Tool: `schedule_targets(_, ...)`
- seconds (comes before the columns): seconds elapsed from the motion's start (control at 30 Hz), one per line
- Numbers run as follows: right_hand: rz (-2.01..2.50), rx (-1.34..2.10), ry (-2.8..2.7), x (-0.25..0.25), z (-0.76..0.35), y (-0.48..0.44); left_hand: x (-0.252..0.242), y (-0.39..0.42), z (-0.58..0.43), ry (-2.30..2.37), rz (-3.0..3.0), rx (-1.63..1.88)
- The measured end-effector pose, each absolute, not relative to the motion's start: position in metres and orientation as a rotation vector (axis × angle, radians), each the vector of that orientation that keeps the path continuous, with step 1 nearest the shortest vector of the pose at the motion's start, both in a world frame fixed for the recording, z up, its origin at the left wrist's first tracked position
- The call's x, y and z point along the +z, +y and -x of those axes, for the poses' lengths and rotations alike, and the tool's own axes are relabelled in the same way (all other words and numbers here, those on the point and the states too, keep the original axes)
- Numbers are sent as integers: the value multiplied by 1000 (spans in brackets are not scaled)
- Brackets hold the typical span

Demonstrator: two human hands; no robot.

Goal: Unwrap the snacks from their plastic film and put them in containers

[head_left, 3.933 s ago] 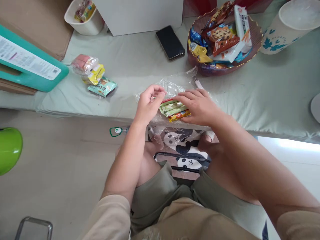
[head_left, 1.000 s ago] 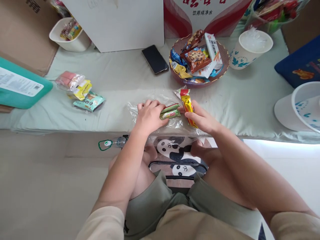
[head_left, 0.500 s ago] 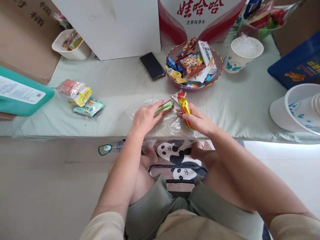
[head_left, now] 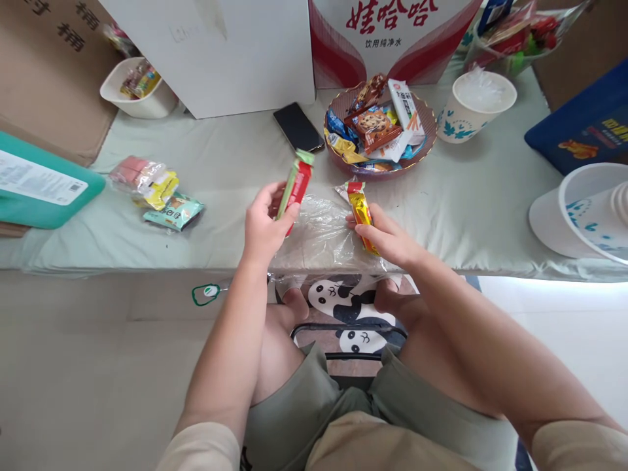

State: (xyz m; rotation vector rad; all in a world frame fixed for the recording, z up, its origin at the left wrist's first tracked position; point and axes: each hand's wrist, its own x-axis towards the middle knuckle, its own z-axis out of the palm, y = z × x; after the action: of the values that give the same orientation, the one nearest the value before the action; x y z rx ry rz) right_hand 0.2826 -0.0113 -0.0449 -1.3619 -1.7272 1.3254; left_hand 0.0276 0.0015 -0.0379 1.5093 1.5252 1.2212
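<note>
My left hand [head_left: 262, 222] is closed round a small stack of green and red snack packets [head_left: 296, 186], lifted upright above the pale cloth. My right hand [head_left: 387, 237] pinches a gold and red snack bar [head_left: 362, 212] that lies at the right edge of a clear plastic bag [head_left: 318, 239]. The crumpled bag lies between my hands at the table's near edge.
A round dish of mixed snacks [head_left: 380, 124] stands behind the bag, a black phone [head_left: 297, 127] to its left. Loose snack packs [head_left: 157, 190] lie at the left. A leaf-patterned paper cup [head_left: 473, 104], white bowls [head_left: 586, 209] and boxes ring the table. A panda-print bag [head_left: 348, 314] sits between my knees.
My left hand has picked the green and red packets up off the plastic bag and turned them upright. My right hand stays on the gold bar.
</note>
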Motion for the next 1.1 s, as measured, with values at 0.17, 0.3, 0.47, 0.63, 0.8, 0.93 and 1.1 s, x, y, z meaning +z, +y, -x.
schedule_targets(0.17, 1353, 1285, -1589, -33, -273, -20, -42, -12, -70, 1162, -1068, 1299)
schedule_targets(0.3, 1256, 1221, -1499, -35, -264, -22, -46, -14, -103, 1005, -1040, 1222)
schedule_targets(0.47, 1195, 1369, -1330, -34, -260, -20, -40, -9, -110, 994, -1125, 1185)
schedule_targets(0.63, 1217, 1406, -1171, -28, -266, -20, -35, -5, -105, 940, -1146, 1119)
schedule_targets(0.8, 1348, 1291, -1151, -18, -277, -21, -30, 6, -105, 956, -916, 1127)
schedule_targets(0.93, 1353, 1156, -1146, -1, -281, -10, -16, 13, -113, 800, -786, 1083)
schedule_targets(1.1, 1382, 1017, -1039, 22, -288, 29, -2, 24, -129, 715, -863, 1067)
